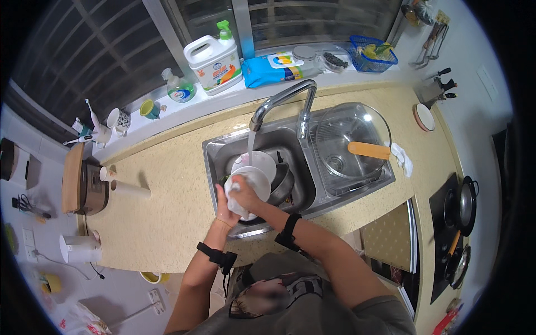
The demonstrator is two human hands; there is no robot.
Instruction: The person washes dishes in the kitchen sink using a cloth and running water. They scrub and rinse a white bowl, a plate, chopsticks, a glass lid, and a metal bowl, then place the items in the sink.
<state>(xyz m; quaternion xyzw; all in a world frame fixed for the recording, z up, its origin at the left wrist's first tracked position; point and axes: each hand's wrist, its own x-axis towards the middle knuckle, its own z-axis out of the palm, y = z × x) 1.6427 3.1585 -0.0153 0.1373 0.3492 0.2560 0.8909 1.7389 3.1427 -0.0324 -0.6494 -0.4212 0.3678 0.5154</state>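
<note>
Over the left sink basin [307, 184], my left hand [226, 209] grips a white dish [260, 181] by its near left side. My right hand [246, 194] presses a wet white cloth [235, 204] against that dish, slightly blurred. Water runs from the chrome faucet [280, 98] just behind the dish. Beneath it, a white plate with a pink pattern [266, 161] lies in the basin. To its right a dark metal pan or bowl [284, 186] rests tilted. Part of another white dish shows below my hands, mostly hidden by them.
A glass lid [335, 125] and a wooden-coloured spatula or handle [368, 150] lie over the right basin. A white rag [403, 159] sits beside it. Bottles and wet wipes [261, 73] line the sill. A cabinet door [389, 236] stands ajar at right, near the stove [444, 247].
</note>
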